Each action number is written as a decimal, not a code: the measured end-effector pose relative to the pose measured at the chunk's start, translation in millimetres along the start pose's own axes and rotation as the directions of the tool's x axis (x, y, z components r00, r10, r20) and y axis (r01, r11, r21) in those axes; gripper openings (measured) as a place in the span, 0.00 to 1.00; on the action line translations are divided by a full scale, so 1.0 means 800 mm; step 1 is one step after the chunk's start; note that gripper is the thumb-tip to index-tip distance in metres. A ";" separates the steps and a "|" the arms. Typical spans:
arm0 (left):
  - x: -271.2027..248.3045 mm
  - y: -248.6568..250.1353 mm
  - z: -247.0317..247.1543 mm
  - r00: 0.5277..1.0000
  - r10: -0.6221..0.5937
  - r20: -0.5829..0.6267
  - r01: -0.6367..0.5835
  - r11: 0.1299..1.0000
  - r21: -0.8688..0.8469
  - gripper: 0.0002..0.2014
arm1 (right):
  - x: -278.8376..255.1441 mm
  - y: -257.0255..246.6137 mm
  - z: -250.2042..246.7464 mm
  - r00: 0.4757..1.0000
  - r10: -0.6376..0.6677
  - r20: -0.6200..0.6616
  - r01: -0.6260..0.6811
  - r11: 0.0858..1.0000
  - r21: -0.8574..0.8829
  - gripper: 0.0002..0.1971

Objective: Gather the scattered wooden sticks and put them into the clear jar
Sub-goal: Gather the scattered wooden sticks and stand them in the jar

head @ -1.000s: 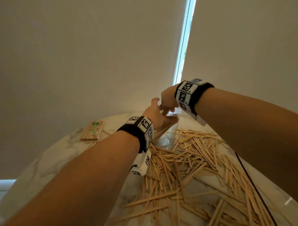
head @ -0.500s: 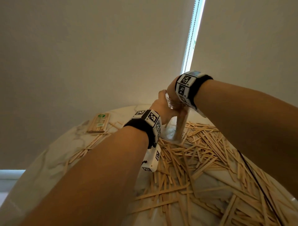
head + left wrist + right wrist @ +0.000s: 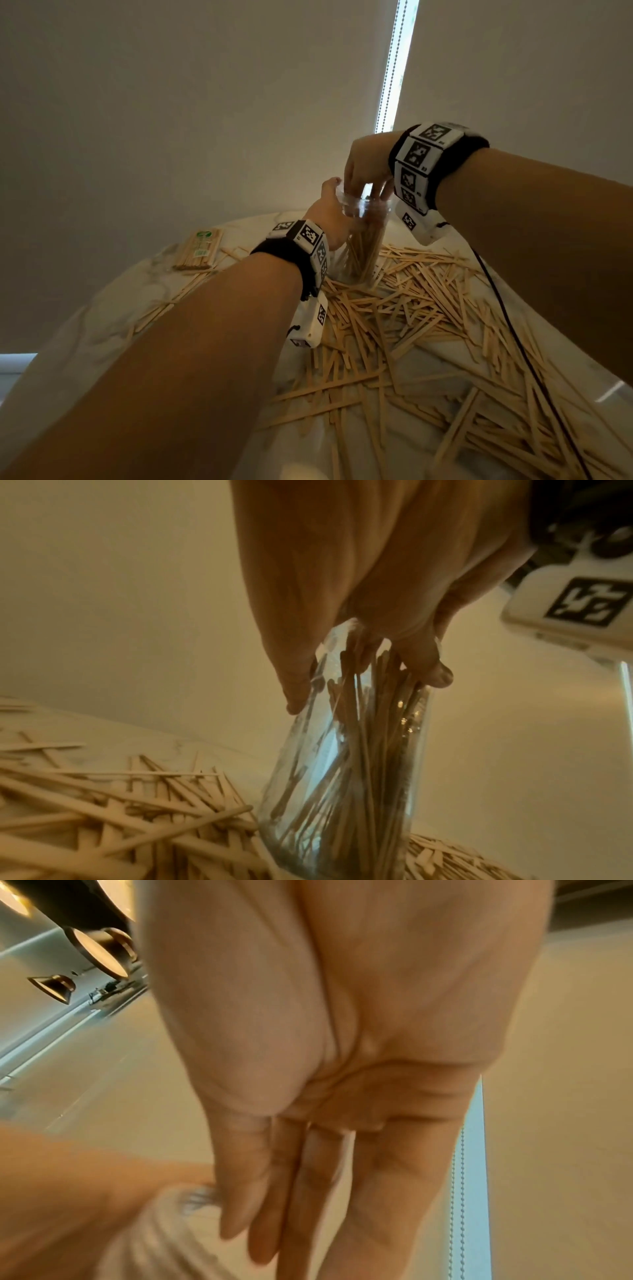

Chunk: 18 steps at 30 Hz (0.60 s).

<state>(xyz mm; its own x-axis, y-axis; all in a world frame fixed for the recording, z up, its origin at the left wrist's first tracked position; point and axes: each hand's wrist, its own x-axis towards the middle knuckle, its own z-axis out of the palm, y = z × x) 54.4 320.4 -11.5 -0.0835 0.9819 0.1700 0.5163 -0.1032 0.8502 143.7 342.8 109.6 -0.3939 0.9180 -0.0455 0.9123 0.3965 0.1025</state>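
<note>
Clear jar [image 3: 363, 240] upright amid scattered sticks [image 3: 411, 308] on marble table [image 3: 102, 325], part-filled. Left hand [image 3: 329, 219] wraps jar near rim, likely steadying it against tipping. Right hand [image 3: 368, 174] above mouth, fingers [image 3: 274, 1218] straight, pointing down, holding nothing — probably load just dropped. Both forearms extended forward.

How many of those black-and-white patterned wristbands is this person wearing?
2. One patterned wristband sits on the left wrist beside the jar; the other is on the right wrist above its rim.
</note>
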 end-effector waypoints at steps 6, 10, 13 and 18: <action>-0.024 0.015 -0.003 0.997 -0.066 -0.050 0.069 0.997 0.045 0.55 | -0.083 0.028 -0.003 0.947 0.007 -0.321 0.023 0.996 0.091 0.13; -0.072 0.021 -0.025 0.995 -0.099 0.011 0.090 0.938 0.335 0.49 | -0.163 0.032 0.027 0.983 0.007 -0.183 0.042 0.964 0.263 0.12; -0.121 0.009 -0.050 0.987 -0.160 0.018 0.130 0.855 0.502 0.40 | -0.226 0.017 0.065 0.994 -0.097 -0.040 0.104 0.959 0.264 0.10; -0.216 -0.034 -0.096 0.954 -0.300 0.014 0.184 0.621 0.762 0.26 | -0.331 -0.023 0.130 0.794 -0.496 0.351 0.446 0.868 0.218 0.25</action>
<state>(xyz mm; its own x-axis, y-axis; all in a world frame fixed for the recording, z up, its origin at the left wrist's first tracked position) -11.0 141.4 -25.5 -0.2223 0.9699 -0.0996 0.9546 0.2373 0.1799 242.7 92.1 16.3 -0.7262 0.5314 -0.4362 0.6405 0.7535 -0.1484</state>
